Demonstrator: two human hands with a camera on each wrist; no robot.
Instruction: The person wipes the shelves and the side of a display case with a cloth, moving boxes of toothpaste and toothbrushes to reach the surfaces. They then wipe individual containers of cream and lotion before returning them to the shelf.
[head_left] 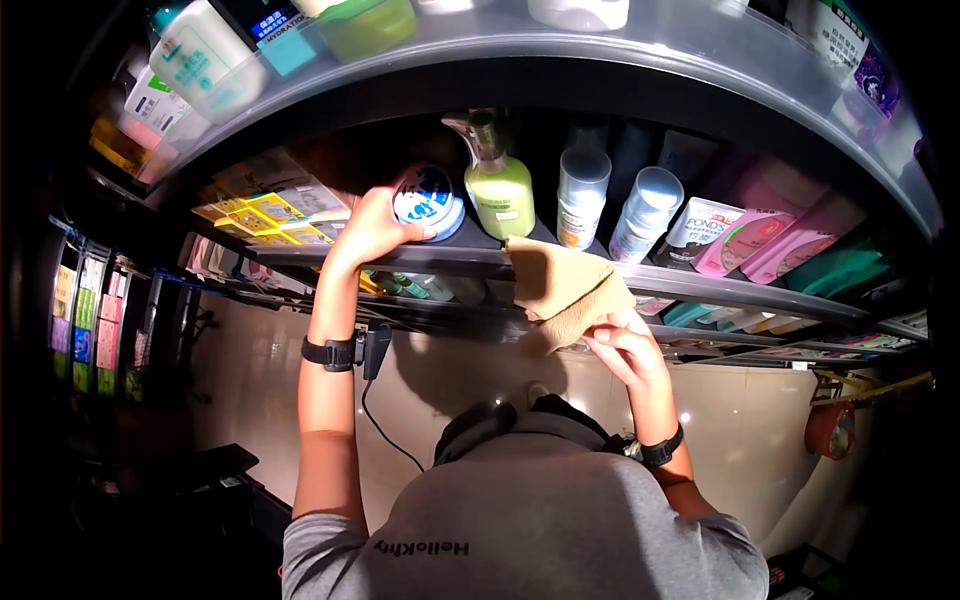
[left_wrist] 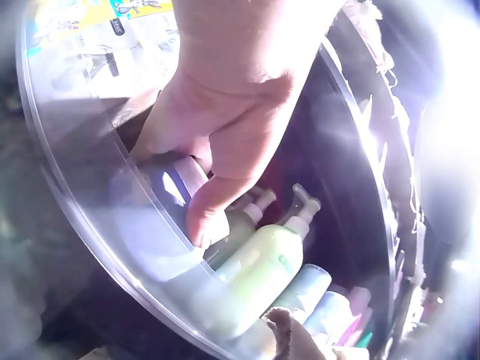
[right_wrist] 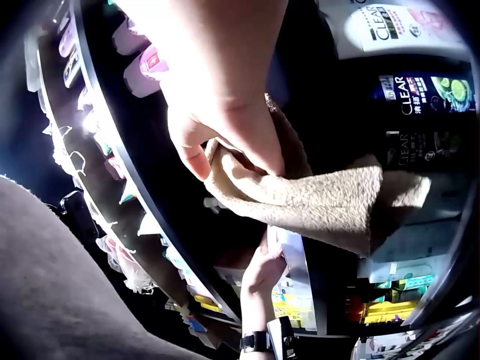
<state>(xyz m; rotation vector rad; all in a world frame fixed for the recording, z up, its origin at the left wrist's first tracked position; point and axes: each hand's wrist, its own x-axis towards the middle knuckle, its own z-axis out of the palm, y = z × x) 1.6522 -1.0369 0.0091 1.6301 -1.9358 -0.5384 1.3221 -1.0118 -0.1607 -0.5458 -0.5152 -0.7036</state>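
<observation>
On the shelf's left half, my left hand [head_left: 368,228] grips a round jar [head_left: 428,205] with a blue and white lid. The left wrist view shows the thumb [left_wrist: 206,217] on the jar's side, with the far fingers hidden behind the hand. A beige cloth [head_left: 565,285] hangs from my right hand [head_left: 630,345], pinched by the fingers in front of the shelf edge. In the right wrist view the folded cloth [right_wrist: 322,202] spreads out below the fingers. A green pump bottle [head_left: 503,195] stands just right of the jar.
Two white-capped bottles [head_left: 583,195], a POND'S tube [head_left: 700,230] and pink bottles [head_left: 800,240] line the shelf further right. Yellow boxes [head_left: 265,215] lie left of my left hand. An upper shelf [head_left: 480,50] overhangs with more bottles. A clear lip [left_wrist: 97,255] edges the shelf.
</observation>
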